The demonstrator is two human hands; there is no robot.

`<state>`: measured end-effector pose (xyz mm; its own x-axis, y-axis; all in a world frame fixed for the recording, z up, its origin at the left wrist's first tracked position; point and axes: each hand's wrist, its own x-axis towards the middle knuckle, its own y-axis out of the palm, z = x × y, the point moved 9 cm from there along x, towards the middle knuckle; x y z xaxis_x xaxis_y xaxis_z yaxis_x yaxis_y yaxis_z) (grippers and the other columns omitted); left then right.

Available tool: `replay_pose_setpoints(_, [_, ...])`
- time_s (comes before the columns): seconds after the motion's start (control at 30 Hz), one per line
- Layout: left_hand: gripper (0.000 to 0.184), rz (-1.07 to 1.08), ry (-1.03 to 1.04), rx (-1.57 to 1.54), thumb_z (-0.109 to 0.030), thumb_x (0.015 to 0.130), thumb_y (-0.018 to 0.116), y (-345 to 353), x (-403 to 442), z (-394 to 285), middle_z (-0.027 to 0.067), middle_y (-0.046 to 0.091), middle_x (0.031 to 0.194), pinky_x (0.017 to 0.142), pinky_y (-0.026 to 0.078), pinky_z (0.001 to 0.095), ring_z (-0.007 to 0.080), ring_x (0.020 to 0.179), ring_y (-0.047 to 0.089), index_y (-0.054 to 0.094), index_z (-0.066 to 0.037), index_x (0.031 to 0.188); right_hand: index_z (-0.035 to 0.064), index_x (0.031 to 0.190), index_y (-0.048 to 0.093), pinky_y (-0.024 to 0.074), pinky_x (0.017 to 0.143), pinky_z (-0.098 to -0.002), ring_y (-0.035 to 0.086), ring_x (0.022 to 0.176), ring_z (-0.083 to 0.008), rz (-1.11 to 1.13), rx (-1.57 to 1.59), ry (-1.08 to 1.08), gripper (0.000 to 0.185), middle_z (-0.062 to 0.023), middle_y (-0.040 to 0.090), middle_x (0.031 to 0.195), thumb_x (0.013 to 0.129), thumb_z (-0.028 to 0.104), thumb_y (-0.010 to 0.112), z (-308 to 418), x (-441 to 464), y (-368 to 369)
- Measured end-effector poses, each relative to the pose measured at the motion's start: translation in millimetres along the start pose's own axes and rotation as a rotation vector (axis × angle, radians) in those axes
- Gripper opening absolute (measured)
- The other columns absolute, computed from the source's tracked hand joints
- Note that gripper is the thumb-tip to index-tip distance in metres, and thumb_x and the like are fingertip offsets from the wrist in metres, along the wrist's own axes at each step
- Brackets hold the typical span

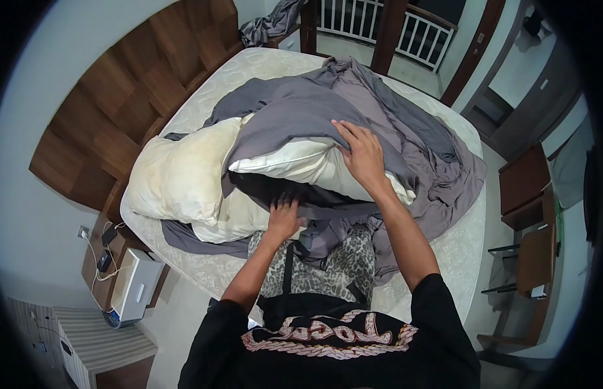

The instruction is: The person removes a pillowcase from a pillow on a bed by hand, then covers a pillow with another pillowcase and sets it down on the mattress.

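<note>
A white pillow (295,163) sits partly inside a grey pillowcase (285,123), whose opening faces me. The dark inside of the case shows as a gap below the pillow. Over the upper edge of the opening lies my right hand (364,155), fingers stretched out across the grey cloth and the pillow's edge. My left hand (285,217) is lower and to the left, at the bottom side of the opening, its fingers spread on the dark fabric. Some of its fingertips are in shadow.
Two yellowed pillows, one a stained pillow (181,172) on top, lie left on the mattress (262,61). A rumpled grey duvet cover (437,175) spreads to the right. Beside the bed stand a wooden headboard (132,78), a nightstand (138,285) with cables, and a chair (535,259).
</note>
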<state>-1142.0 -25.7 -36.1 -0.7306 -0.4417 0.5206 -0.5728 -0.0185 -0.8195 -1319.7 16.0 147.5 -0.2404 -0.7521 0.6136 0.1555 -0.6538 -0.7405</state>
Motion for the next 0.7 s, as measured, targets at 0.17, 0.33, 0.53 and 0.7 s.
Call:
replay_pose_setpoints(0.17, [0.025,0.278,-0.006,0.013,-0.011,0.075,0.059,38.2,-42.1,-2.5,0.0109,0.063,0.09,0.091,0.037,0.0448,0.0294,0.094,0.057,0.059,-0.007,0.099,0.0202,0.133,0.055,0.0425,0.094,-0.0403,0.054,0.113,-0.0273,0.019,-0.022,-0.006,0.061,-0.005,0.058,0.127,0.075,0.01,0.07,-6.1,1.0,2.5])
replay_pose_setpoints(0.33, [0.026,0.265,-0.11,-0.233,-0.003,0.072,0.062,-20.7,-67.6,-55.3,0.0115,0.062,0.088,0.09,0.037,0.0436,0.0295,0.091,0.056,0.057,-0.007,0.097,0.0195,0.132,0.056,0.0429,0.094,-0.0387,0.055,0.112,-0.0265,0.047,0.007,0.001,0.057,-0.0038,0.059,0.126,0.078,0.013,0.071,-6.8,-0.9,12.4])
replay_pose_setpoints(0.53, [0.026,0.131,-0.154,-0.355,0.001,0.068,0.066,-39.8,-58.1,-60.1,0.01,0.057,0.08,0.084,0.037,0.0428,0.0305,0.083,0.055,0.056,-0.006,0.091,0.0188,0.132,0.056,0.0422,0.094,-0.0385,0.055,0.112,-0.0263,0.07,0.034,-0.02,0.057,-0.0041,0.059,0.126,0.078,0.013,0.071,-0.9,-7.9,27.0])
replay_pose_setpoints(0.7, [0.028,0.103,-0.075,-0.373,0.003,0.066,0.067,-57.6,-39.6,-69.9,0.009,0.054,0.076,0.083,0.037,0.0411,0.0293,0.078,0.054,0.055,-0.007,0.09,0.0204,0.132,0.056,0.0408,0.096,-0.0403,0.054,0.113,-0.0266,0.084,0.067,0.001,0.058,-0.0047,0.058,0.127,0.077,0.013,0.07,-4.0,-13.4,31.3])
